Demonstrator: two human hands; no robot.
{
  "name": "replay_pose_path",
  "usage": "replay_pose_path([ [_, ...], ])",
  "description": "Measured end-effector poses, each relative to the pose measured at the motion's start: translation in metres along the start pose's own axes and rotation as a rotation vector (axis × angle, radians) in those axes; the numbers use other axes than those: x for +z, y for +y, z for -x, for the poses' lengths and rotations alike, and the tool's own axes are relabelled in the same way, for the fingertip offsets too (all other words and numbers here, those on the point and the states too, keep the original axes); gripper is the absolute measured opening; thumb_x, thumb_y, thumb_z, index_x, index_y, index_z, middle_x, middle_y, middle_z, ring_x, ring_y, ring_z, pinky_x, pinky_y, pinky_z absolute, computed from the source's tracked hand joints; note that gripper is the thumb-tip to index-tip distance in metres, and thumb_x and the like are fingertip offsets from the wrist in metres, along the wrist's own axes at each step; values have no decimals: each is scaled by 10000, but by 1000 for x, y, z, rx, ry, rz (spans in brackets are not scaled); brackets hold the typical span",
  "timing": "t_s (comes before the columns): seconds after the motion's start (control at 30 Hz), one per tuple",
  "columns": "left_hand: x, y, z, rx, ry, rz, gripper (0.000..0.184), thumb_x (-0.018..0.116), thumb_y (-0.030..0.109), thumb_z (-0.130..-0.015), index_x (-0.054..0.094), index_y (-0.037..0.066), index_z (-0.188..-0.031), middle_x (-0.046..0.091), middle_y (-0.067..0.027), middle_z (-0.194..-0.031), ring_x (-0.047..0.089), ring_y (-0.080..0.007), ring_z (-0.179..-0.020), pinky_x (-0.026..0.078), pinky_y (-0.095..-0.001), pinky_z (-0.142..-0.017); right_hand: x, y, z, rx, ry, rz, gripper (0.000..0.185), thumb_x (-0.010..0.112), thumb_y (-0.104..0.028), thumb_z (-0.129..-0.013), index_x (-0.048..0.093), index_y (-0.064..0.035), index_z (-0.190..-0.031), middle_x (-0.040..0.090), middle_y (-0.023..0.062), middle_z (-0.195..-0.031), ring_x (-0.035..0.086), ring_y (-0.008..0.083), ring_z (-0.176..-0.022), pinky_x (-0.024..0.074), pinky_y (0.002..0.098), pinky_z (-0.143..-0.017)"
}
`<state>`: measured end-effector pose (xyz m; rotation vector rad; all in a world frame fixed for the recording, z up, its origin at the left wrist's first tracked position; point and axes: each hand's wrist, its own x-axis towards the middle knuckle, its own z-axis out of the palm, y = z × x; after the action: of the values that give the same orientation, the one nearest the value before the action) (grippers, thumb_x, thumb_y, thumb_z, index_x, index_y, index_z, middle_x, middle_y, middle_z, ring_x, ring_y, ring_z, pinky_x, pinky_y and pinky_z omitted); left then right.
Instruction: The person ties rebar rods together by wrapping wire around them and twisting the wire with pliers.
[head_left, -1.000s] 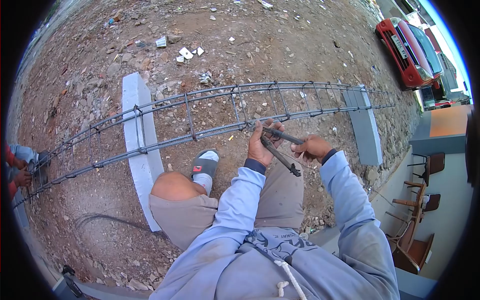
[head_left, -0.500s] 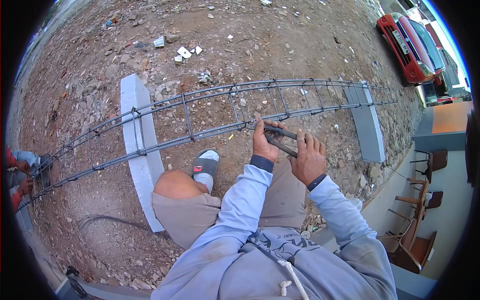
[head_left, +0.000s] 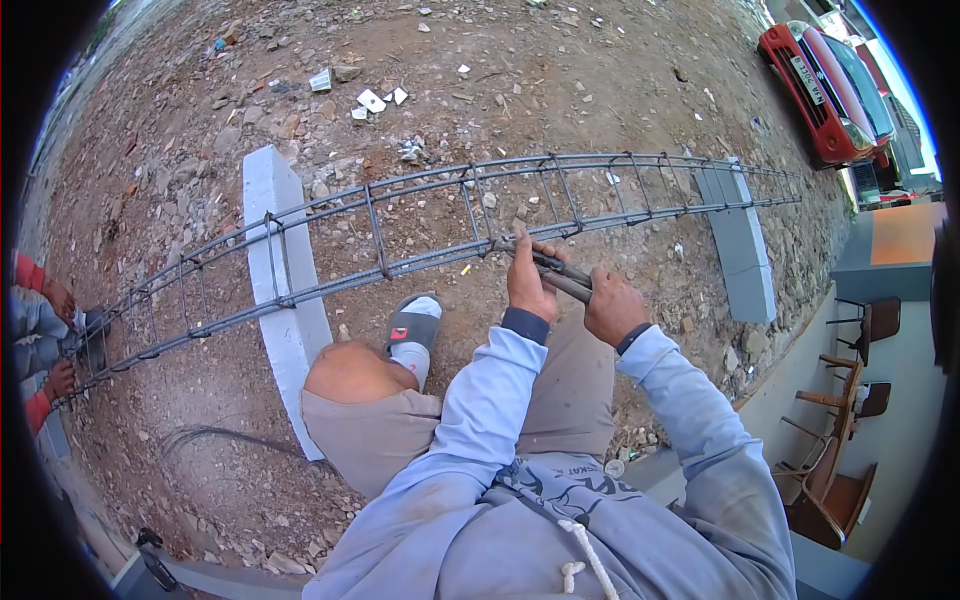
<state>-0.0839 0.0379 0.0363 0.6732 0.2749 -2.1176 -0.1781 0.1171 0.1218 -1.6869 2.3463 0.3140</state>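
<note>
Ground (head_left: 560, 110) lies below the cage (head_left: 384, 268), propped on blocks (head_left: 292, 360) either side of the grip, presumably for access. Right hand (head_left: 615, 308) squeezes the pincers (head_left: 569, 286) together behind; left hand (head_left: 530, 281) closes around their front, likely steadying them against the cage.

We see the pincers (head_left: 570, 283) only partly, since the left hand (head_left: 530, 287) and right hand (head_left: 614, 308) cover much of them. At the left, the view's edge cuts off a co-worker (head_left: 38, 318); folds hide some shirt print (head_left: 588, 482) from us.
</note>
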Motion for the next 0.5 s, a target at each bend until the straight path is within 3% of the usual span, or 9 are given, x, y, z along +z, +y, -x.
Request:
replay_pose_path([
  [0.2, -8, 3, 7, 20, -15, -184, 424, 600, 524, -825, 520, 108, -813, 552, -28, -705, 592, -205, -705, 498, -415, -716, -19, -3, -3, -37, -275, -138, 301, 589, -234, -791, 553, 29, -932, 613, 292, -860, 619, 399, -863, 490, 494, -756],
  [0.3, -11, 4, 8, 11, -91, -215, 445, 610, 540, -809, 554, 105, -886, 606, -42, -796, 618, -210, -800, 500, -412, -755, -8, 4, -9, -167, -271, -174, 337, 630, -289, -799, 590, 40, -859, 634, 247, -805, 653, 347, -724, 527, 451, -634],
  [0.4, -9, 8, 15, -77, -219, -64, 436, 602, 522, -821, 576, 110, -962, 640, -66, -897, 623, -220, -892, 498, -426, -814, -35, 4, -16, 242, -1001, -820, 363, 660, -327, -801, 600, 31, -796, 637, 182, -721, 649, 251, -586, 523, 374, -499],
  [0.5, 2, 12, 21, -114, -262, 39, 402, 580, 485, -850, 583, 117, -1013, 649, -84, -955, 620, -231, -932, 492, -442, -850, -44, 1, -14, 287, -1090, -1003, 392, 688, -353, -790, 591, 26, -764, 607, 120, -627, 611, 175, -492, 476, 293, -392],
])
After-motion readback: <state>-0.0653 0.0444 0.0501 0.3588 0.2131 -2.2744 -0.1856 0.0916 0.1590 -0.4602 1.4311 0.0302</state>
